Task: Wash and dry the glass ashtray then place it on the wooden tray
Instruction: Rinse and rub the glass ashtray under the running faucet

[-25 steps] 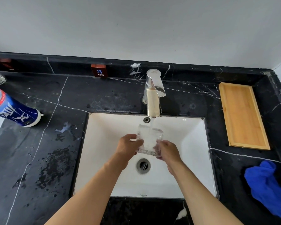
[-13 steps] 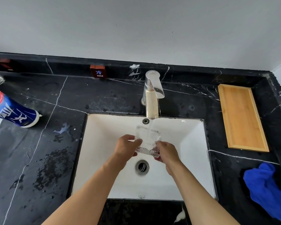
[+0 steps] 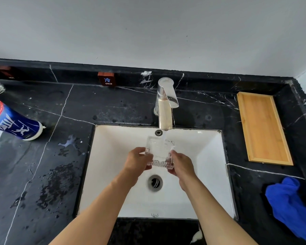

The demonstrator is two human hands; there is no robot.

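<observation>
Head view: a small brown tag [image 3: 106,79] on the black back ledge, upper centre-left of the frame, reads "COLD" under a blue Chinese character. A second tag [image 3: 6,72] at the far upper left is too dark to read surely. A blue and white bottle [image 3: 14,122] lies on the worktop [image 3: 42,174] at the left edge, cut off by the frame, with white Chinese lettering that I cannot make out.

At frame centre, the glass ashtray [image 3: 160,152] is held over the white sink [image 3: 210,165], tilted under the running stream from the chrome faucet [image 3: 165,105]. The left hand [image 3: 137,160] grips its left side and the right hand [image 3: 181,164] its right side, the fingers of both pressed against the ribbed glass. Water blurs the ashtray's upper part. Below it sits the drain [image 3: 155,183].

On the right, the wooden tray [image 3: 263,128] lies on the worktop, well apart from the ashtray. A crumpled blue cloth [image 3: 290,207] lies at the lower right. Wet patches mark the worktop left of the sink.
</observation>
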